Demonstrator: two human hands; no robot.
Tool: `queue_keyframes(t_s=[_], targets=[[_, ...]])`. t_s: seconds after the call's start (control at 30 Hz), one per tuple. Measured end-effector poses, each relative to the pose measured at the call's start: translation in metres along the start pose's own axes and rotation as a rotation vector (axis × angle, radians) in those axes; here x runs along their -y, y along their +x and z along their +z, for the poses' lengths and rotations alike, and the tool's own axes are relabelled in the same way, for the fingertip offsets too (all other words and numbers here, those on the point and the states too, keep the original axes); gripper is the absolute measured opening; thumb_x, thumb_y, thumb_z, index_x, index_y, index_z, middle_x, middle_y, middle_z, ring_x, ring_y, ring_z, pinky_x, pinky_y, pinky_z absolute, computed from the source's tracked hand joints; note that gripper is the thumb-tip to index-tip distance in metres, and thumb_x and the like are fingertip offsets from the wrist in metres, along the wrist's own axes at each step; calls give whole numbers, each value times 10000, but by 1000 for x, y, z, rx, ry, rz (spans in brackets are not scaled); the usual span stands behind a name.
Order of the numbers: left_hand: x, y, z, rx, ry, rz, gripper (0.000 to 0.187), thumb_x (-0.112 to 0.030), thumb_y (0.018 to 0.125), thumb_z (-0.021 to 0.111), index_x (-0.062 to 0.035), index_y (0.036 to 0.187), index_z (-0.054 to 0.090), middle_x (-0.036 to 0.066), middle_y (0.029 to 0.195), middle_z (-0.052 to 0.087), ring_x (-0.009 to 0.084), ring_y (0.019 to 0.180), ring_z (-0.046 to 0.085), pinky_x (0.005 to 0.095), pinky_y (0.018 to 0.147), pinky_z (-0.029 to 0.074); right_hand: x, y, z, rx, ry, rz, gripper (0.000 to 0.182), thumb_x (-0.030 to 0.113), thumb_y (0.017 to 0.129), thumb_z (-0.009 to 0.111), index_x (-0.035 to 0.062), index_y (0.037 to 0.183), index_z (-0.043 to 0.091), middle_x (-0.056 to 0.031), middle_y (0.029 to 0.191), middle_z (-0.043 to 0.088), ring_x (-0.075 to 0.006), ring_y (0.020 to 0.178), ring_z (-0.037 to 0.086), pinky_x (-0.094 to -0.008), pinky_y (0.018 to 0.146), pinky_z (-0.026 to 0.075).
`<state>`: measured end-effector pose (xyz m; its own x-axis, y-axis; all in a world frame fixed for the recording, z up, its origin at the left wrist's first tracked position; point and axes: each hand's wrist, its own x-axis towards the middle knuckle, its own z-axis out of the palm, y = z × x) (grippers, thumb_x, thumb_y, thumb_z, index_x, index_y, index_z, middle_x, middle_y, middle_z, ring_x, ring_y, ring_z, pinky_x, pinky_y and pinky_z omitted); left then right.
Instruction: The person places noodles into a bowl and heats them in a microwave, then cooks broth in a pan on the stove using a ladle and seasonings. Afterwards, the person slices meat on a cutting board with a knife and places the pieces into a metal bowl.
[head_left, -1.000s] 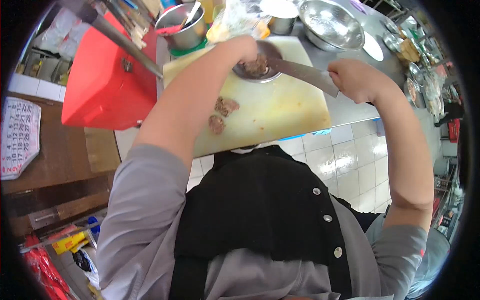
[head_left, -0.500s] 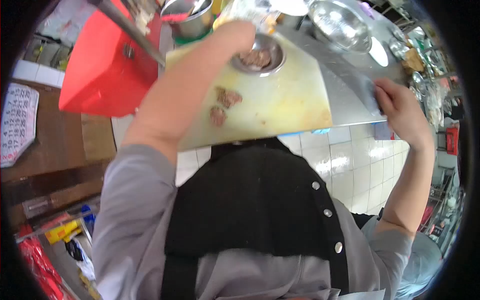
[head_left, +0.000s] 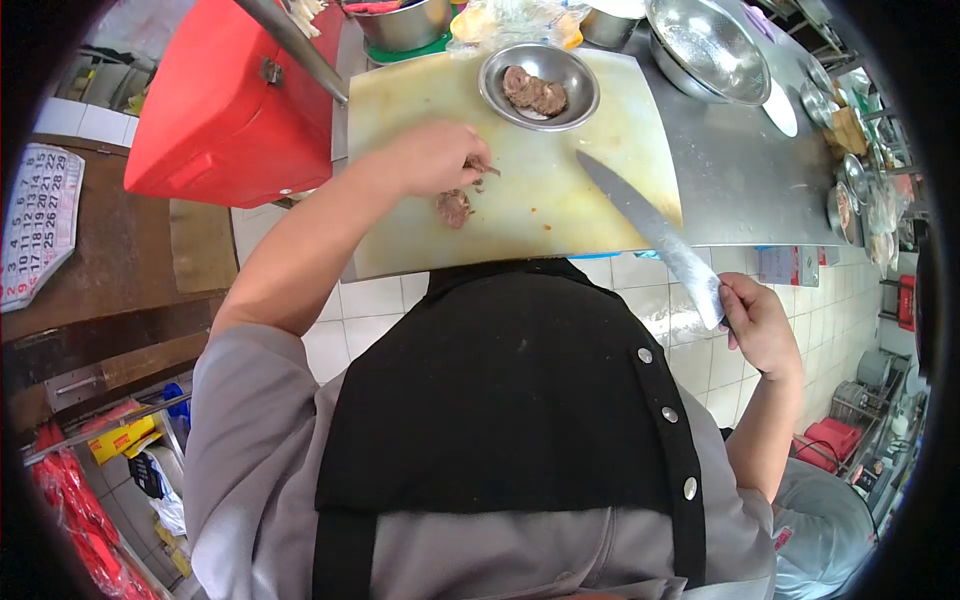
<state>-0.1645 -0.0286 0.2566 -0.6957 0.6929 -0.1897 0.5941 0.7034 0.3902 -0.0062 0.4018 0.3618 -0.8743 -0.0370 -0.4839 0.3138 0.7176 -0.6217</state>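
My left hand (head_left: 440, 160) is over the left part of the pale cutting board (head_left: 600, 190), its fingers pinched on a piece of brown meat (head_left: 482, 167). Just below it on the board lies another meat piece (head_left: 454, 208). Farther back on the board stands a small steel bowl (head_left: 582, 104) with meat slices (head_left: 535, 92) in it. My right hand (head_left: 758, 322) is closed round the handle of a large knife (head_left: 645, 220). The blade slants up and left, its tip above the board and its heel out past the board's front edge.
A red box (head_left: 240, 110) and a metal pole (head_left: 295, 50) stand left of the board. Behind it are a steel pot (head_left: 408, 25), a plastic bag (head_left: 515, 25) and a large steel colander (head_left: 710, 50). Part of another person (head_left: 825, 520) shows at the lower right.
My left hand has moved from the steel bowl down to the meat on the board. My right hand and the knife have come down and left, and the blade now shows clearly.
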Motion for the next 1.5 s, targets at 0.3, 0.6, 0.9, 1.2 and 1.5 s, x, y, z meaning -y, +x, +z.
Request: queue_keyframes(t_s=[0.3,0.6,0.9,1.2,1.5], targets=[[-2,-34,-14,38,-108,-19,551,-265,800,742,-67,1295,601,157,1269,607,323,1169,578,414,1007,462,-4,25,56,56,57,-60,239,173,1020,515,9,1117,660,-31,689,588,-90,504,487,-265,510,431],[-12,-51,8,-112,-127,-91,815,-321,750,799,-83,1443,442,170,1378,511,359,1217,544,418,1034,459,-4,67,122,70,-16,-325,182,128,984,558,2,1076,652,-163,744,643,-234,658,603,-358,649,493],[-22,-47,38,-348,-254,-152,464,-175,732,738,-79,1178,656,159,1206,595,336,1104,599,402,967,498,15,62,119,55,-124,-338,181,102,958,577,47,1107,664,-211,825,670,-313,718,650,-378,683,513],[-11,-40,39,-433,-313,-233,399,-103,729,731,-31,1116,661,145,1069,631,288,974,644,364,869,523,28,42,83,-83,-215,-285,228,184,942,571,42,1087,674,-219,865,679,-389,813,657,-428,748,521],[30,-62,24,-359,-1488,-282,314,-91,911,651,-50,1216,586,25,985,637,137,840,608,279,713,482,64,124,115,-50,-258,-370,226,209,921,525,25,980,642,-212,878,675,-392,860,654,-460,788,515]])
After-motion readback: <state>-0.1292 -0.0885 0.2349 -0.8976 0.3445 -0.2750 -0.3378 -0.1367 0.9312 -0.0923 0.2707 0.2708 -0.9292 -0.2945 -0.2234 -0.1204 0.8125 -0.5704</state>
